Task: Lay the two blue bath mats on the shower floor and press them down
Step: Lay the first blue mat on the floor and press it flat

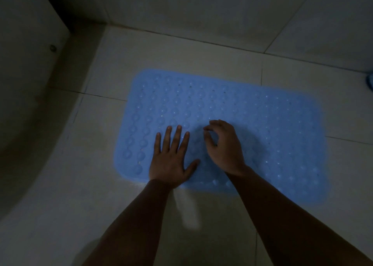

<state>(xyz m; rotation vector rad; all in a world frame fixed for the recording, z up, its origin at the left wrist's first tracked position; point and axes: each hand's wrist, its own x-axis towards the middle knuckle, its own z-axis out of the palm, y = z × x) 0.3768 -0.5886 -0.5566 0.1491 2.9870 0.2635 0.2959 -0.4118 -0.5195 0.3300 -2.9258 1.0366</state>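
One blue bath mat (252, 124) with rows of round bumps lies flat on the pale tiled shower floor (60, 185). My left hand (171, 157) presses flat on the mat's near left part, fingers straight and spread. Just to its right, my right hand (224, 144) is over the mat with fingers loosely bent, their tips down at the surface, and nothing is held in it. A small blue piece (370, 80) shows at the right edge of the view; whether it is the second mat I cannot tell.
A tiled wall (201, 13) rises behind the mat. On the left runs a curved raised edge (30, 104) with a small round metal fitting (52, 48). The light is dim.
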